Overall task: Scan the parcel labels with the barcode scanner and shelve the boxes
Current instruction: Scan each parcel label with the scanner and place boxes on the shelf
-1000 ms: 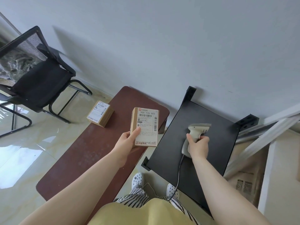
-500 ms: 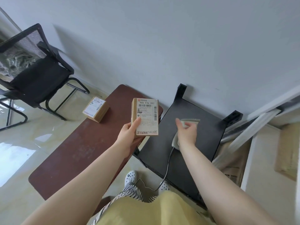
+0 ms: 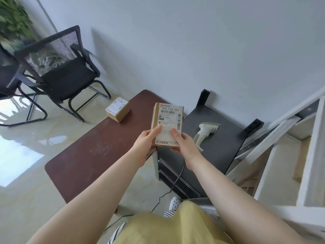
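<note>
Both hands grip one box (image 3: 168, 125) at frame centre, label up: left hand (image 3: 146, 145) on its left edge, right hand (image 3: 184, 144) on the lower right. Scanner (image 3: 204, 133) lies free on the black stand (image 3: 226, 148). Looks like shelving step; next, carry it to the white shelving (image 3: 309, 155), right edge. Boxes: two, second box (image 3: 118, 109) on the brown table (image 3: 91, 155). Scanners: one.

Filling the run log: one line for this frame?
left hand: grips held box | right hand: grips it | scanner: on black stand | second box: brown table

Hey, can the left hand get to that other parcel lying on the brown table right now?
Probably not yet: the left hand grips the labelled box. Nothing blocks the way to the second parcel.
</note>
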A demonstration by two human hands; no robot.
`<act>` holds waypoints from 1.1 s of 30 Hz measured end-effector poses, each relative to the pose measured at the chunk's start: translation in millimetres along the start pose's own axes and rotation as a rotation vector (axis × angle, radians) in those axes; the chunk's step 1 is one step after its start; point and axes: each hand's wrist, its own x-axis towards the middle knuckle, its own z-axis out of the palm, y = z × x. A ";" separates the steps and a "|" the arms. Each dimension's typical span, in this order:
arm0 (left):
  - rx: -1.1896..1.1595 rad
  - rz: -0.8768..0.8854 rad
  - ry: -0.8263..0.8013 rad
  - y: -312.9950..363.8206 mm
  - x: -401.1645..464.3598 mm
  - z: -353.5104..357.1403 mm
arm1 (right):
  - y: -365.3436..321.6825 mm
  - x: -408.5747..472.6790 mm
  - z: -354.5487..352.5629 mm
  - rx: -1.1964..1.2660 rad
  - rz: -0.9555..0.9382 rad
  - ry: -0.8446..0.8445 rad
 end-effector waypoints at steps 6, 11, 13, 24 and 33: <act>0.073 0.010 -0.077 -23.2 -49.0 -25.8 | 19.4 -60.4 18.6 -0.024 -0.011 0.003; 0.120 -0.029 -0.147 -70.4 -98.5 -46.8 | 62.8 -132.7 40.3 -0.010 0.042 0.067; 0.146 -0.058 -0.190 -95.4 -120.4 -49.8 | 85.7 -165.9 43.3 -0.017 0.066 0.099; 0.238 -0.171 -0.346 -185.5 -201.1 4.2 | 159.8 -280.4 -24.0 0.011 0.231 0.110; 0.305 -0.205 -0.423 -234.4 -250.4 135.9 | 198.9 -362.3 -144.4 0.062 0.223 0.214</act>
